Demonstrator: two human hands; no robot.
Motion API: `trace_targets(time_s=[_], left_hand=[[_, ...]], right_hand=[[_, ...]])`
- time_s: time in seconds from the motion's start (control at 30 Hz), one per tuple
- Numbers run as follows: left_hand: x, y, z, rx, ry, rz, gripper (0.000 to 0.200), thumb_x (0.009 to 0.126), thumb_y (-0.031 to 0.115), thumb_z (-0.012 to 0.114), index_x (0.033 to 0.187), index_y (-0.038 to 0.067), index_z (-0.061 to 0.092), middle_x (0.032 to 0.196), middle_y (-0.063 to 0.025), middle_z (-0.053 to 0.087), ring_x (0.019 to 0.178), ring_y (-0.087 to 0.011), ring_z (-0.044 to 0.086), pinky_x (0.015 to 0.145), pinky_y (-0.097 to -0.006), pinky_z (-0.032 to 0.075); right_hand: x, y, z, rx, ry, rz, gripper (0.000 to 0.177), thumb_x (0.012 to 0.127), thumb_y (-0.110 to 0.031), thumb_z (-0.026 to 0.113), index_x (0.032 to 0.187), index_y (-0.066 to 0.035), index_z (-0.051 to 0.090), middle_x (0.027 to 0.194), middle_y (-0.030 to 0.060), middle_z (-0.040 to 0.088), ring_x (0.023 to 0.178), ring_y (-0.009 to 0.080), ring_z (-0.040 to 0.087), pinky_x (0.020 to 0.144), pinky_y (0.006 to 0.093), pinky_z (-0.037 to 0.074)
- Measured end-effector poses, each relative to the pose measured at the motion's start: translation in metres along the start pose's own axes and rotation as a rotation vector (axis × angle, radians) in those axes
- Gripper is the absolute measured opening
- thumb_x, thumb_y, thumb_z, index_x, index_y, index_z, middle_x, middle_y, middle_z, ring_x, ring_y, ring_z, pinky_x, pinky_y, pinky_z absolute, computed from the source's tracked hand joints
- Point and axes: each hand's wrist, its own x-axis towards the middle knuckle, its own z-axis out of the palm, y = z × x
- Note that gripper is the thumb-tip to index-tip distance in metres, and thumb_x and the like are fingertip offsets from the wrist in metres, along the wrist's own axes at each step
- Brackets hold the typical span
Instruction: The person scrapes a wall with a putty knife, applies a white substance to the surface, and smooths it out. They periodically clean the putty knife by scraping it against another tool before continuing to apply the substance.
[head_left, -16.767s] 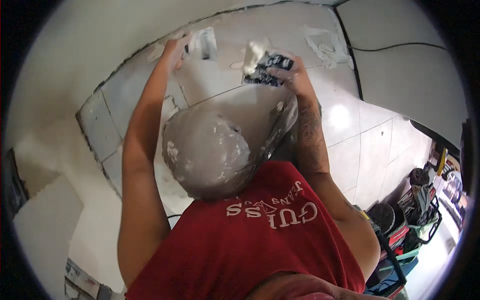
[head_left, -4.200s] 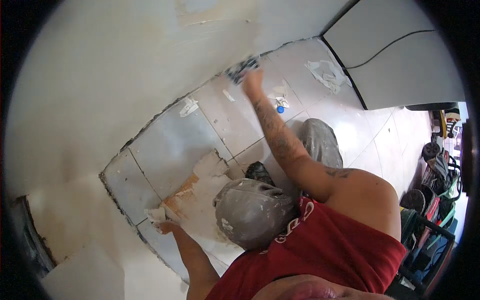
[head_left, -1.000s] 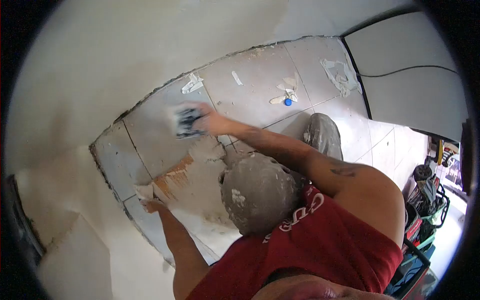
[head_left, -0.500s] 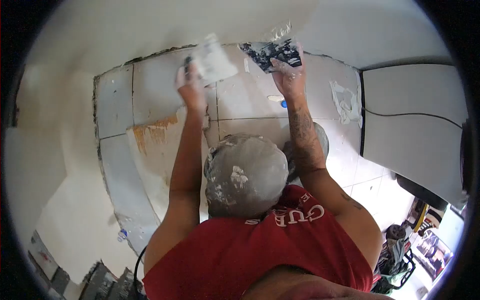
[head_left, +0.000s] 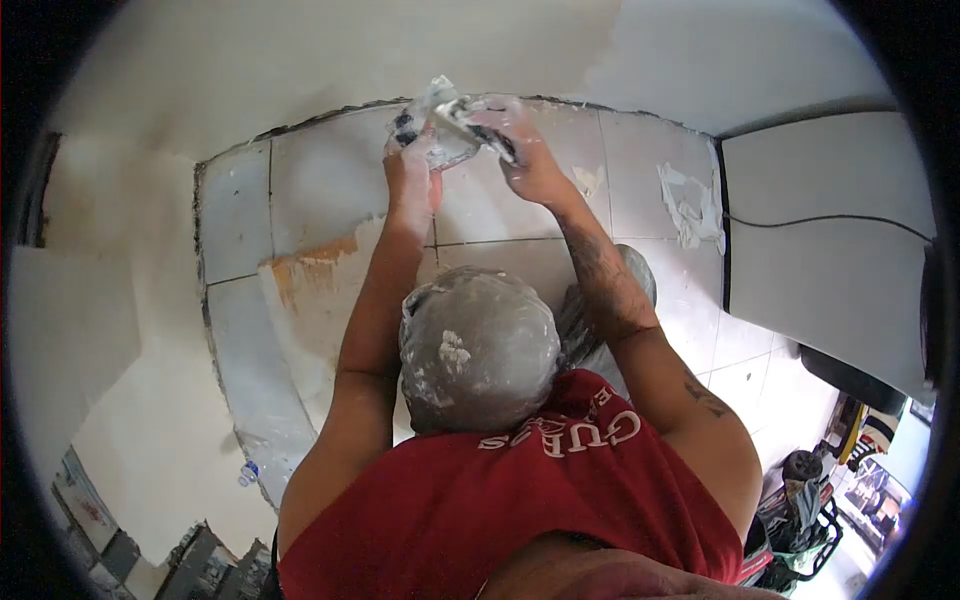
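Note:
My left hand (head_left: 408, 185) is closed around a putty knife (head_left: 455, 150), whose blade is smeared with white compound. A reddish piece that could be its handle shows beside the wrist. My right hand (head_left: 532, 168) grips a dark scraper blade (head_left: 493, 142), also coated in white paste. Both tools meet in front of me, low by the wall, with the blades crossing or touching; blur hides exactly how. White paste covers parts of the fingers. Below the hands is my bent knee in grey trousers (head_left: 480, 350), spotted with dried white compound.
Pale floor tiles (head_left: 330, 180) run up to a rough, dark gap along the wall base (head_left: 520, 50). A stained board (head_left: 310, 290) lies at left. White scraps (head_left: 690, 205) sit near a white panel (head_left: 820, 190) with a cable. Clutter (head_left: 800, 520) stands at lower right.
My hands have come together from apart. The right hand with the dark blade moved left, and the left hand shifted slightly right, so the two tools now meet.

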Motion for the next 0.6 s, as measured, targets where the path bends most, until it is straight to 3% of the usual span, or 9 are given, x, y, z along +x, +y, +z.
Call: trace_targets(time_s=[0.1,0.2,0.3,0.37,0.43,0.47,0.5,0.53,0.6], left_hand=[[-0.002,0.003,-0.005,0.021,-0.036,-0.014,0.032,0.082,0.002,0.053,0.113,0.001,0.050,0.107,-0.0095,0.056,0.093,-0.0211,0.056,0.079,-0.0356,0.048],[-0.004,0.005,-0.018,-0.016,-0.086,-0.054,0.033,0.086,0.009,0.048,0.119,0.003,0.046,0.112,-0.0083,0.054,0.101,-0.0210,0.053,0.085,-0.0354,0.045],[-0.007,0.038,-0.018,-0.006,-0.064,-0.028,0.041,0.084,0.011,0.051,0.123,0.002,0.042,0.113,-0.0078,0.053,0.102,-0.0203,0.052,0.087,-0.0386,0.044],[0.007,0.045,-0.065,0.046,-0.037,0.001,0.042,0.085,0.014,0.053,0.124,0.002,0.042,0.114,-0.0088,0.052,0.102,-0.0225,0.051,0.087,-0.0377,0.043],[0.002,0.055,-0.115,0.144,0.223,-0.089,0.046,0.084,0.019,0.055,0.125,0.003,0.041,0.112,-0.0103,0.052,0.098,-0.0232,0.052,0.084,-0.0365,0.044],[0.007,0.056,-0.175,0.215,0.190,-0.045,0.043,0.084,0.020,0.055,0.121,0.003,0.044,0.110,-0.0114,0.052,0.098,-0.0233,0.052,0.081,-0.0361,0.045],[-0.002,0.069,-0.205,0.403,0.311,-0.099,0.036,0.083,0.018,0.054,0.115,0.003,0.048,0.108,-0.0109,0.052,0.097,-0.0215,0.052,0.079,-0.0360,0.046],[-0.010,0.068,-0.268,0.574,0.347,0.058,0.028,0.083,0.015,0.049,0.108,0.003,0.052,0.104,-0.0101,0.054,0.092,-0.0210,0.053,0.074,-0.0348,0.047],[-0.021,0.094,-0.381,0.293,0.565,0.053,0.031,0.086,0.022,0.046,0.109,0.001,0.050,0.104,-0.0113,0.054,0.091,-0.0236,0.053,0.073,-0.0354,0.048]], right_hand=[[-0.009,0.004,0.008,0.018,-0.087,0.259,0.060,0.062,0.017,0.046,0.117,-0.007,0.050,0.116,0.0153,0.047,0.114,0.0329,0.043,0.095,0.0370,0.036],[-0.034,0.050,0.017,-0.036,-0.271,0.247,0.063,0.062,0.018,0.046,0.118,-0.009,0.050,0.117,0.0168,0.046,0.113,0.0339,0.043,0.096,0.0385,0.036],[-0.073,0.079,0.041,0.073,-0.282,0.285,0.069,0.059,0.016,0.039,0.124,-0.008,0.046,0.120,0.0188,0.048,0.115,0.0358,0.041,0.101,0.0405,0.032],[-0.080,0.110,0.043,0.137,0.107,0.501,0.060,0.062,0.015,0.039,0.119,-0.001,0.045,0.117,0.0182,0.048,0.111,0.0321,0.043,0.096,0.0378,0.034],[-0.077,0.137,0.037,0.228,0.605,0.791,0.054,0.064,0.015,0.040,0.116,-0.001,0.045,0.111,0.0153,0.048,0.105,0.0263,0.046,0.090,0.0353,0.039],[-0.073,0.161,0.037,0.413,0.879,0.733,0.055,0.064,0.015,0.041,0.117,-0.001,0.042,0.110,0.0158,0.047,0.103,0.0254,0.046,0.088,0.0360,0.040],[-0.069,0.189,0.036,0.599,1.153,0.660,0.056,0.064,0.015,0.041,0.118,0.000,0.040,0.109,0.0164,0.047,0.101,0.0246,0.046,0.086,0.0366,0.041],[-0.063,0.208,0.034,0.352,1.224,0.752,0.056,0.066,0.010,0.043,0.121,0.001,0.037,0.113,0.0170,0.046,0.105,0.0275,0.045,0.090,0.0383,0.036],[-0.041,0.244,0.032,-0.146,1.322,0.919,0.060,0.071,0.002,0.049,0.128,0.002,0.029,0.122,0.0181,0.044,0.113,0.0334,0.041,0.100,0.0416,0.027]])
